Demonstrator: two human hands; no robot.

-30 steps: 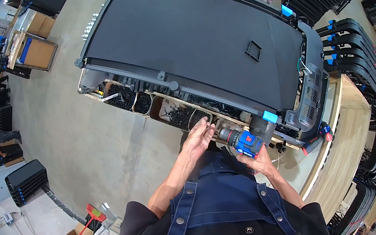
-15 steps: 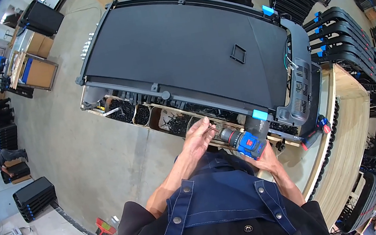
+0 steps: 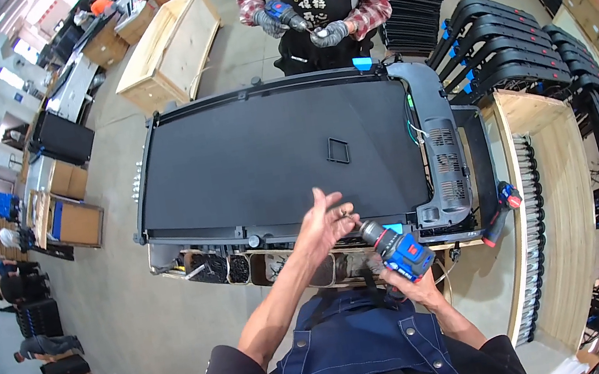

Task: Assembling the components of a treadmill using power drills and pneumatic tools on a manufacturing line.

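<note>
My right hand (image 3: pixel 414 287) is wrapped round the handle of a blue and black cordless drill (image 3: pixel 405 255), its chuck pointing up and to the left. My left hand (image 3: pixel 321 228) is at the drill's tip, fingers curled by the bit; what they pinch is too small to make out. Both hands are over the near edge of a treadmill deck (image 3: pixel 249 163) with a black belt. A small black rectangular frame (image 3: pixel 338 151) lies on the belt. The grey motor cover (image 3: pixel 447 157) sits at the deck's right end, with a green wire beside it.
Under the near rail are bins (image 3: pixel 260 270) of black hardware. Another drill (image 3: pixel 501 215) rests at the right, by a wooden crate (image 3: pixel 557 226). Across the deck a gloved person (image 3: pixel 312 15) holds a drill. Stacked black frames (image 3: pixel 508 51) stand at the back right.
My view has tilted up, bringing the person across the deck further into sight. My left hand and the drill have moved up and forward over the deck's near edge.
</note>
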